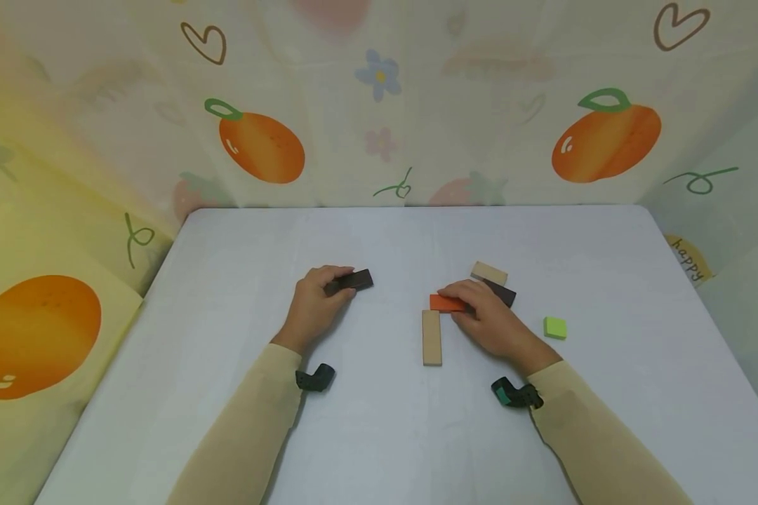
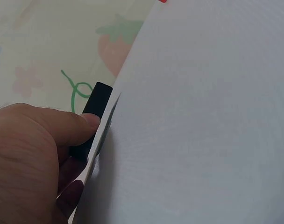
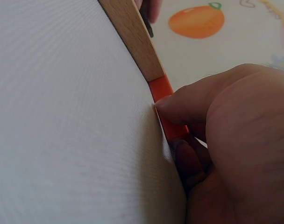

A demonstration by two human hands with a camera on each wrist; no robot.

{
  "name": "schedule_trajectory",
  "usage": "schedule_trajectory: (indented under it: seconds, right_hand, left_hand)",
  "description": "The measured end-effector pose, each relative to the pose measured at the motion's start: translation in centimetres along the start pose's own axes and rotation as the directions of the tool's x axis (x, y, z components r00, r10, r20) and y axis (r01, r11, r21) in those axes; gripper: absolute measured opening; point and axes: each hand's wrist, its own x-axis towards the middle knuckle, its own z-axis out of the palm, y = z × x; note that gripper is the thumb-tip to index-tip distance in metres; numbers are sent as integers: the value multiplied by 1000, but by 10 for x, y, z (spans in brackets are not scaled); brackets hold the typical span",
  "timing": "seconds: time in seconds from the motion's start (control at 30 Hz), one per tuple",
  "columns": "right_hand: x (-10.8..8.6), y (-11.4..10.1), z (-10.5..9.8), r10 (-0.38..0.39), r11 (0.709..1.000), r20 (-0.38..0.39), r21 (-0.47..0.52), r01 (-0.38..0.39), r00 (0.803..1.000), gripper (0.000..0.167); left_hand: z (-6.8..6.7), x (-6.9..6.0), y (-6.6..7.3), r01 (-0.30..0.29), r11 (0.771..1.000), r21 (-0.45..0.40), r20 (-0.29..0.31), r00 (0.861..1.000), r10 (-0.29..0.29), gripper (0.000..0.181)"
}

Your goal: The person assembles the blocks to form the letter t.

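My left hand (image 1: 316,301) pinches a black block (image 1: 357,280) between thumb and fingers, left of the table's middle. In the left wrist view the thumb lies across the black block (image 2: 98,100). My right hand (image 1: 489,319) pinches an orange block (image 1: 445,303), whose left end meets the top of a plain wooden block (image 1: 432,340). The right wrist view shows the orange block (image 3: 161,87) touching the end of the wooden block (image 3: 135,37). Behind the right fingers lies a second black block (image 1: 502,292), partly covered by the hand.
Another plain wooden block (image 1: 489,272) lies beyond the right hand, against the second black block. A small light-green square block (image 1: 555,327) sits to the right of the right wrist. The white table (image 1: 227,266) ends at a patterned cloth (image 1: 417,140) behind it.
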Motion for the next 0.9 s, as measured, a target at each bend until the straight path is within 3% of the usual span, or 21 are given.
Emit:
schedule_trajectory:
  seconds: [0.27,0.5,0.9]
  right_hand:
    - [1,0,0,1,1000,7,4,-1,1000,41]
    - [1,-2,-1,22,1000,17,8,-22,1000,41]
    - [0,-2,-1,26,1000,21,11,-26,999,42]
  left_hand:
    - [3,-1,2,-13,1000,-19,17,1000,13,40]
    - [8,-3,6,-84,994,-63,6,996,85,38]
    - [18,-8,22,-139,989,-45,45,989,141,33]
